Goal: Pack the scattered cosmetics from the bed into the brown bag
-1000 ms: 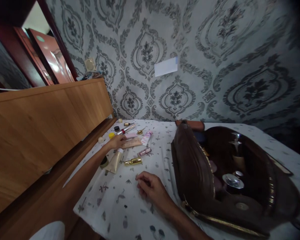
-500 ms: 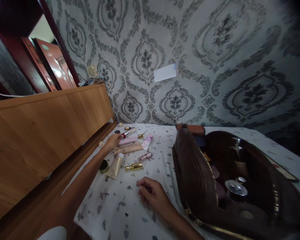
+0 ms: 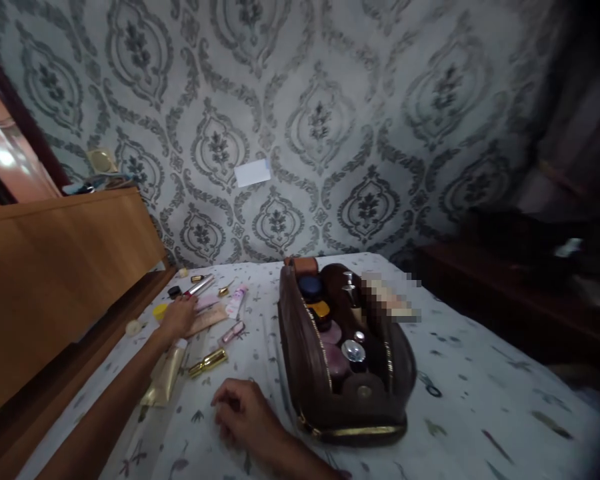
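Head view: left hand point(image 3: 179, 317) outstretched palm-down, right hand point(image 3: 247, 412) loosely curled.

Dim, soft light, glare on the reddish door point(image 3: 17, 160), blurry near-black right edge

You see a peach squeeze tube point(image 3: 209, 319), a dark-brown zip bag point(image 3: 296, 363), white, plant-printed cloth point(image 3: 473, 377), grey damask-patterned wallpaper point(image 3: 330, 73).
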Demonstrator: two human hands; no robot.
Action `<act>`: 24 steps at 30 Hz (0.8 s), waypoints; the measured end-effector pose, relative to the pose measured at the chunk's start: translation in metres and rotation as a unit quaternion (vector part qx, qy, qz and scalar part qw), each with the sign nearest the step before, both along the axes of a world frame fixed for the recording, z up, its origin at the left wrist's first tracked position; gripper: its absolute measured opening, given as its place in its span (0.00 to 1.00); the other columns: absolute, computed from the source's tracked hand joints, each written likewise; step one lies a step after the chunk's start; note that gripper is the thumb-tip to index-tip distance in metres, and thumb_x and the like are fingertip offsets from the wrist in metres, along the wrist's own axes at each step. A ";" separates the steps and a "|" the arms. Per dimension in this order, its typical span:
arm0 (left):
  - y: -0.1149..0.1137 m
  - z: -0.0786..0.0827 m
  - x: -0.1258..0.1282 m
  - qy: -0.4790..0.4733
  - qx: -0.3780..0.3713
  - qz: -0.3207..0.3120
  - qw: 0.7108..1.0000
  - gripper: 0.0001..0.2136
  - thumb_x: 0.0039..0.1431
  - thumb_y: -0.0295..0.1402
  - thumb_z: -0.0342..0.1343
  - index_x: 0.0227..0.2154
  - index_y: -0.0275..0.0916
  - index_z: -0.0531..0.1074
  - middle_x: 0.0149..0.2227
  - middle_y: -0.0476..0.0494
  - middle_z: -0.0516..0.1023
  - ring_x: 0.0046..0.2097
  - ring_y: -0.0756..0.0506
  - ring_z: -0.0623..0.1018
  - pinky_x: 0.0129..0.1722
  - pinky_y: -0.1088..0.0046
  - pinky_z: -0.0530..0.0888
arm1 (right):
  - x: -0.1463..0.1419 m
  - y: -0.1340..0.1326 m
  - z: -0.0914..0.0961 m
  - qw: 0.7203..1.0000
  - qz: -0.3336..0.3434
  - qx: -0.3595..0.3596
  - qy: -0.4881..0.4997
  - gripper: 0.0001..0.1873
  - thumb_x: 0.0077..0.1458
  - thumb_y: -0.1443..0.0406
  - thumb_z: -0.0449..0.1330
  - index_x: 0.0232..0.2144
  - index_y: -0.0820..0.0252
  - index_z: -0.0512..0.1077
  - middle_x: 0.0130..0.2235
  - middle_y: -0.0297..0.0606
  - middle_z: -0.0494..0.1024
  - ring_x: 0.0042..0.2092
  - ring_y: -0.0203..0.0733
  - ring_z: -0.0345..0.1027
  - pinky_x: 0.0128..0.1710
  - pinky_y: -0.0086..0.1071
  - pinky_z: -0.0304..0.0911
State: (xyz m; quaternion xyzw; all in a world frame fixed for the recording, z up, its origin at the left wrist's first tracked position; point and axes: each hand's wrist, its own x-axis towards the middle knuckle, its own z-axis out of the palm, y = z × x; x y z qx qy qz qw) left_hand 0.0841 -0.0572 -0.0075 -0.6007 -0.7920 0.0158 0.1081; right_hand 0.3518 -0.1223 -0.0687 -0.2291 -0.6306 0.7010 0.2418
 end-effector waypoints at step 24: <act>0.007 0.009 -0.008 -0.071 -0.040 -0.046 0.996 0.13 0.63 0.36 0.47 0.40 0.38 0.74 0.41 0.41 0.78 0.44 0.42 0.76 0.43 0.70 0.69 | 0.005 0.003 0.008 1.000 0.000 0.023 0.017 0.04 0.47 0.71 0.53 0.26 0.60 0.67 0.22 0.26 0.67 0.20 0.29 0.62 0.19 0.21 0.54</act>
